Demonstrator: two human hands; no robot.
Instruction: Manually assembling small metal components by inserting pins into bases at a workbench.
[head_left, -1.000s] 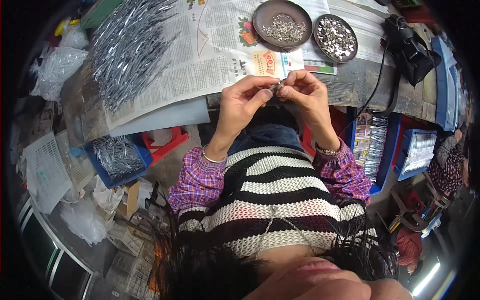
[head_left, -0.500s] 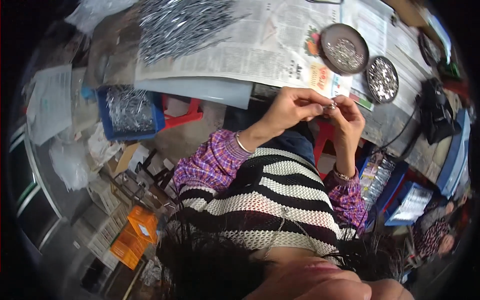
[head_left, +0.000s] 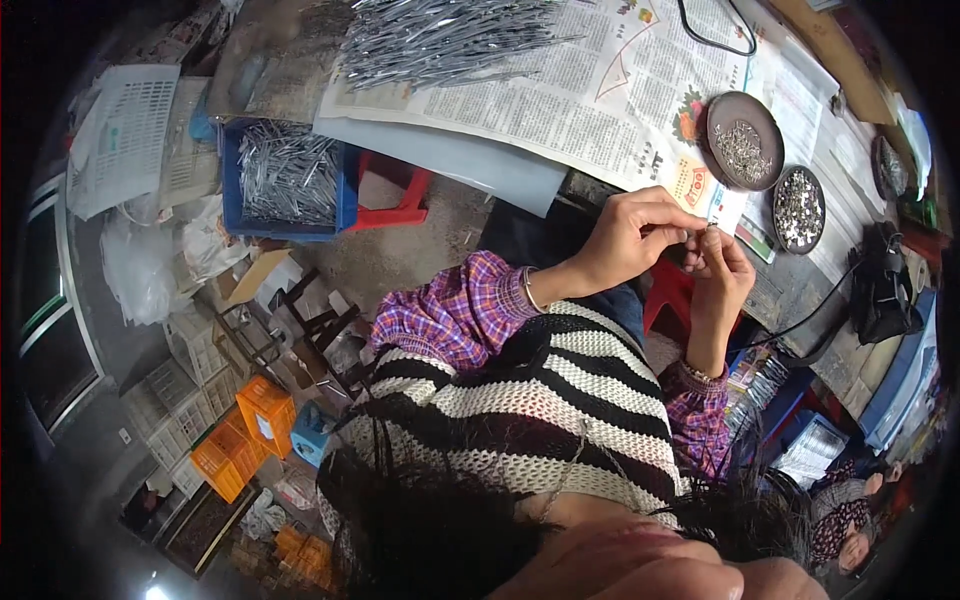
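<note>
Close together at the table's near edge, both my hands are closed in a pinch. My left hand [head_left: 638,238] reaches in from the left, thumb and index fingertips pressed together. My right hand [head_left: 722,275] meets it, thumb up. Between the fingertips is a small shiny metal part [head_left: 711,226], mostly covered and too small to name exactly. Just beyond the hands stand a brown round dish [head_left: 717,150] of tiny metal pieces and a dark dish [head_left: 779,226] filled with brighter silver pieces.
Newspaper [head_left: 600,120] covers the table, with a heap of thin metal strips [head_left: 440,45] at the far left. A blue bin [head_left: 232,190] of similar strips stands left, beside a red stool [head_left: 405,212]. At right lie a black bag [head_left: 882,285] and blue trays [head_left: 815,440]. Orange crates [head_left: 225,455] sit lower left.
The whole view has shifted, so the table and dishes appear lower and further right. My hands stay pinched together; the metal part is now more hidden by the fingertips.
</note>
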